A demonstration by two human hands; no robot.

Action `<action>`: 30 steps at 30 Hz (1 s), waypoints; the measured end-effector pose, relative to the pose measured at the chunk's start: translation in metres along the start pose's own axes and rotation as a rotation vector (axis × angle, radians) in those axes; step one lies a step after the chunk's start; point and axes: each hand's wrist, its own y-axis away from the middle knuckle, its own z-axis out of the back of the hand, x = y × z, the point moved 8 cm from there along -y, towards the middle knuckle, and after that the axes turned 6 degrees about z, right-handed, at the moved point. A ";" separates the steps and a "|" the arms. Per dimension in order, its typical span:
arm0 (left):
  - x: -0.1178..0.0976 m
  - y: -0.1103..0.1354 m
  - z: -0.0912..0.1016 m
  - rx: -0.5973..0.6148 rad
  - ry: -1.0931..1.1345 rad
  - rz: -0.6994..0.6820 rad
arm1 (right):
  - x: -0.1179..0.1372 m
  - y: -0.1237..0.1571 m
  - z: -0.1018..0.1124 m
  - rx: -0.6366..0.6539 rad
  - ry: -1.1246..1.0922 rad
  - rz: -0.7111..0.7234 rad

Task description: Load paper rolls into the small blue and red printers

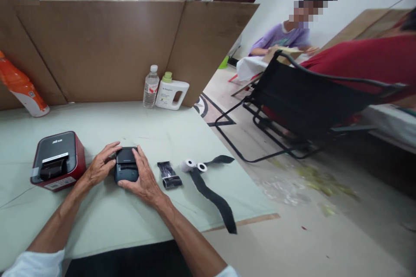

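Beyond the dark device — clear bottle, jug

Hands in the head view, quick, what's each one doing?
Left hand: open, touching the left side of the small dark device.
Right hand: holding that device, thumb and fingers around its right side.

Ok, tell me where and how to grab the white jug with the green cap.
Grip the loop handle of the white jug, probably best from the right: the handle faces that side with an open gap through it, while the water bottle crowds the left and the cardboard stands behind.
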 end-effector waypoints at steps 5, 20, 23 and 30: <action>-0.001 0.003 -0.002 0.095 0.006 -0.021 | -0.002 0.001 0.001 -0.021 -0.007 0.010; -0.001 0.005 -0.001 0.053 0.007 -0.064 | 0.002 -0.002 0.009 -0.067 0.006 0.049; 0.000 0.005 -0.002 0.035 0.002 -0.056 | 0.004 -0.001 0.014 -0.086 -0.005 0.058; 0.000 0.002 -0.004 -0.003 -0.002 -0.063 | 0.026 0.001 0.042 -0.148 0.115 0.166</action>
